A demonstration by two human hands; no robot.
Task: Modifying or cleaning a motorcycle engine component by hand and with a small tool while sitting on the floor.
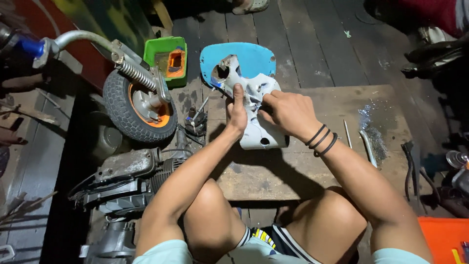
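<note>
A blue scooter body panel (pixel 249 61) with worn, scraped paint and a ragged hole stands on a wooden board (pixel 312 161) in front of me. My left hand (pixel 237 111) grips the panel's lower left edge, thumb pointing up along it. Over on the right side of the pale lower part rests my right hand (pixel 288 113), fingers curled and pressed against it. Black bands circle my right wrist (pixel 322 139). My bare knees frame the bottom of the view.
A small wheel with an orange rim and a spring (pixel 139 105) stands at left, a green and orange plastic box (pixel 167 58) behind it. An engine block (pixel 129 178) lies lower left. Thin metal rods (pixel 367 146) and pliers (pixel 408 164) lie at right, an orange tray (pixel 444 239) at bottom right.
</note>
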